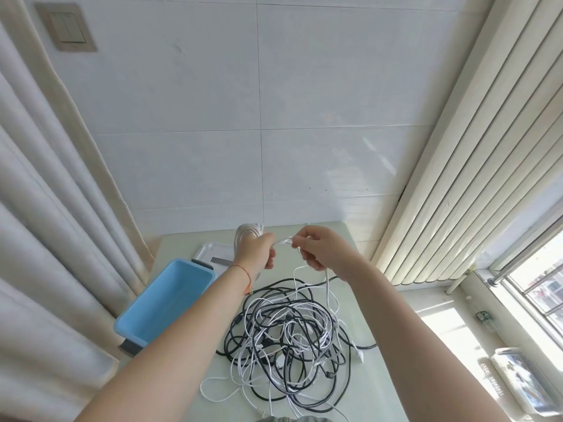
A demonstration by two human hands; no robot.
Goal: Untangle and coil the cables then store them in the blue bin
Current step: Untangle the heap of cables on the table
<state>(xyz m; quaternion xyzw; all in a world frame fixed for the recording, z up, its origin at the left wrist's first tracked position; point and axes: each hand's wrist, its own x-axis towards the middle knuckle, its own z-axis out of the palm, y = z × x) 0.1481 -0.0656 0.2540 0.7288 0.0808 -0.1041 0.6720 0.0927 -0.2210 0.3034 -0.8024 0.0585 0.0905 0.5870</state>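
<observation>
A tangled heap of black and white cables point(289, 339) lies on the pale green table point(380, 376). My left hand point(256, 251) is raised above the table and grips a coil of white cable point(245, 233), whose loops show behind the hand. My right hand point(316, 248) pinches the same white cable point(327, 287) close to the left hand, and the strand hangs down from it into the heap. The blue bin point(161, 303) stands to the left of the heap, with no cable visible inside.
A white tray-like object point(210, 252) lies behind the bin near the tiled wall. Curtains point(45, 239) hang at the left. A radiator point(457, 178) and a window point(536, 284) stand at the right. The table's left edge runs right beside the bin.
</observation>
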